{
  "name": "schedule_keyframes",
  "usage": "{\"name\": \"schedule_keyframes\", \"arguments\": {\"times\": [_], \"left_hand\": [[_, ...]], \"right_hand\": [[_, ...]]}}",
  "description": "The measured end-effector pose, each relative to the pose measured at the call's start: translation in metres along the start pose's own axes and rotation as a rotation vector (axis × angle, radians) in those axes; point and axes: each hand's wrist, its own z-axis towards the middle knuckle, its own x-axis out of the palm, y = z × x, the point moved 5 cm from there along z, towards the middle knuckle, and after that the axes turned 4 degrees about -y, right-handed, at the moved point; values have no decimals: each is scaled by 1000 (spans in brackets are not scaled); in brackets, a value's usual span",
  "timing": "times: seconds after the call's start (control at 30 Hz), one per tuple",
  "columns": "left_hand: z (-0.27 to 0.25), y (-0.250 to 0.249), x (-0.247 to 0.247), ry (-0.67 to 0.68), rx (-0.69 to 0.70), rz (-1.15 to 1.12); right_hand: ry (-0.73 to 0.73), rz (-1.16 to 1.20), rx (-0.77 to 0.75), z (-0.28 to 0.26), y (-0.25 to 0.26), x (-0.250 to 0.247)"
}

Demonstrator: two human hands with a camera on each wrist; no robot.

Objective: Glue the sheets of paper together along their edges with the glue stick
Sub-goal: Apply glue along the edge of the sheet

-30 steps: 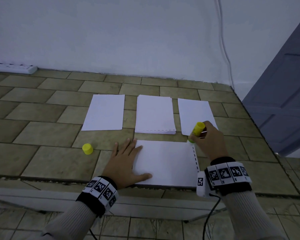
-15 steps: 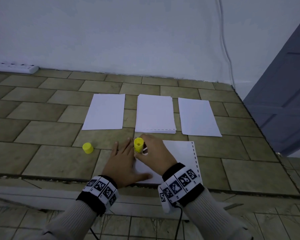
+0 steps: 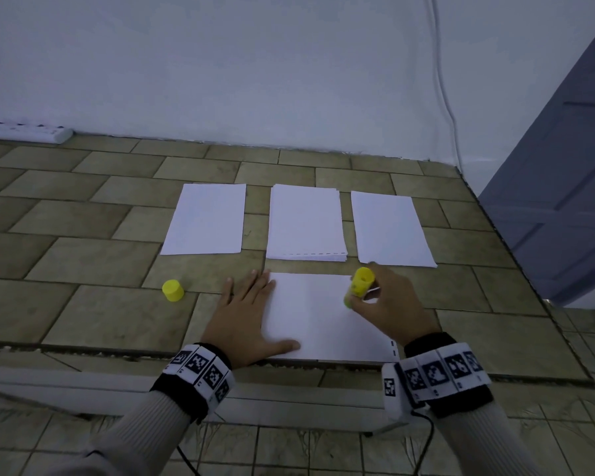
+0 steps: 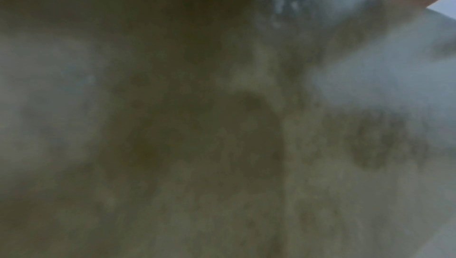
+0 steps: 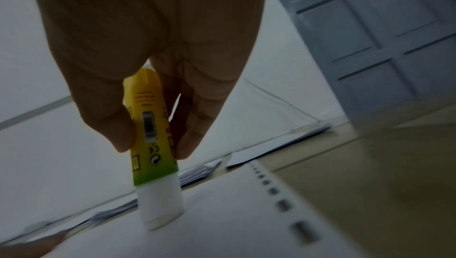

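The right hand (image 3: 390, 304) pinched the glue stick (image 3: 358, 286) between thumb and fingers, tip down, at the upper right part of the near sheet (image 3: 316, 317), which lay low in the centre of the head view. The stick stood nearly upright, leaning slightly toward the top of the frame, and in the right wrist view its white glue tip (image 5: 160, 207) appeared to touch the paper, though blur left actual contact uncertain. The sheet's long axis ran left to right across the frame, and its dashed edge (image 5: 283, 205) lay just right of the tip, so the right hand was the nearer one to any edge left to coat; that is my reading, not something shown.

The left hand (image 3: 246, 314) lay flat with fingers spread, pressing the sheet's left edge to the surface (image 3: 83, 269). The yellow cap (image 3: 173, 290) stood apart to its left. Three more lots of paper lay in a row above: the left sheet (image 3: 207, 219), the middle stack (image 3: 304, 223) and the right sheet (image 3: 390, 231).

The right hand hid the near sheet's upper right corner. The left wrist view was a dark blur, nothing legible. No glue line could be made out.
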Motion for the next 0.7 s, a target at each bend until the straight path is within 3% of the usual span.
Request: {"name": "schedule_keyframes", "arguments": {"times": [0.13, 0.27, 0.4, 0.57, 0.7], "left_hand": [[-1, -1, -1, 10, 5, 3], [-1, -2, -2, 13, 15, 6], [-2, -3, -2, 24, 27, 13], [-1, -4, -2, 11, 33, 16], [-1, -5, -1, -18, 52, 54]], "right_hand": [[-95, -86, 81, -8, -25, -30], [-95, -90, 170, -15, -44, -40], [-97, 7, 93, -15, -19, -30], [110, 254, 18, -17, 37, 21], [277, 194, -97, -18, 65, 65]]}}
